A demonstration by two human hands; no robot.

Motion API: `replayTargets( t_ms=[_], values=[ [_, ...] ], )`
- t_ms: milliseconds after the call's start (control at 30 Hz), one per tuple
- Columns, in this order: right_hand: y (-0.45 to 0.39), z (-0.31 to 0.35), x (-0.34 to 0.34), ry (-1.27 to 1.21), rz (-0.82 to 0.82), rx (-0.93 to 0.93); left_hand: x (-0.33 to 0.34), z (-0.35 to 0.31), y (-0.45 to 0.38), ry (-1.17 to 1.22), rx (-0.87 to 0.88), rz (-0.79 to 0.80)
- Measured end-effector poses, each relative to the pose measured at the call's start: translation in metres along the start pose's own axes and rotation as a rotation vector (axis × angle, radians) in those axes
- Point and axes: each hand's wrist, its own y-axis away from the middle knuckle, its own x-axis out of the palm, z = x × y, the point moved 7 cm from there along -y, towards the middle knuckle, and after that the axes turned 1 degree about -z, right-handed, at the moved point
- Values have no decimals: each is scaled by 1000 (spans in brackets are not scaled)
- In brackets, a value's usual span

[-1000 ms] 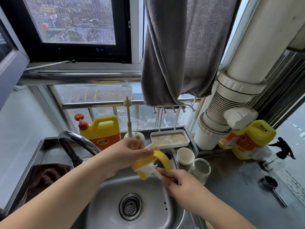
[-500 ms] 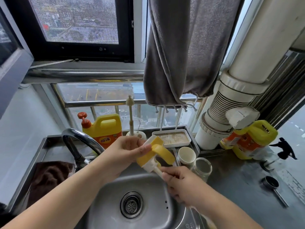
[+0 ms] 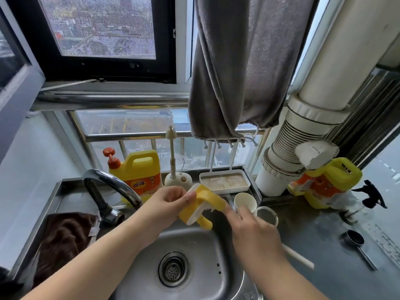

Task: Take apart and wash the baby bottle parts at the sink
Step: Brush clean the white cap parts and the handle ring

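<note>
I see both of my bare hands working above a round steel sink (image 3: 227,252). My left hand (image 3: 166,202) pinches a yellow and white bottle collar (image 3: 200,207) with two yellow handles, fingers and thumb curled on its upper left edge. The collar hangs over the back of the basin, tilted, its long axis running from lower left to upper right, one handle pointing up and right and the other down toward the drain (image 3: 173,268). My right hand (image 3: 252,231) is blurred; its fingers are curled around a thin white brush (image 3: 296,256), whose handle sticks out behind the wrist toward the lower right, while dark bristles touch the collar's underside. Behind the curved tap (image 3: 112,187) stands a yellow detergent jug (image 3: 138,172) with an orange label; its writing is too small to read. A second yellow jug (image 3: 329,182) lies on its side on the surface at right. A white cup (image 3: 245,201) and a clear glass jar (image 3: 267,215) stand just beside the sink. Stamped characters on the sink rim at the bottom are cut off and unreadable.
</note>
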Motion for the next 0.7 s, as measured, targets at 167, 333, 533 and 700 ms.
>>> replayTargets(
  t_ms=[167, 333, 533, 700],
  values=[
    [9, 13, 33, -965, 618, 329, 0, 5, 2, 81, 79, -29],
    [24, 26, 31, -1552, 951, 559, -5, 9, 1, 108, 53, -59],
    [-9, -1, -6, -80, -5, 24, -1, 13, -2, 87, -17, -45],
    [-8, -3, 2, -91, 29, 73, 0, 1, -3, 88, 41, -47]
  ],
)
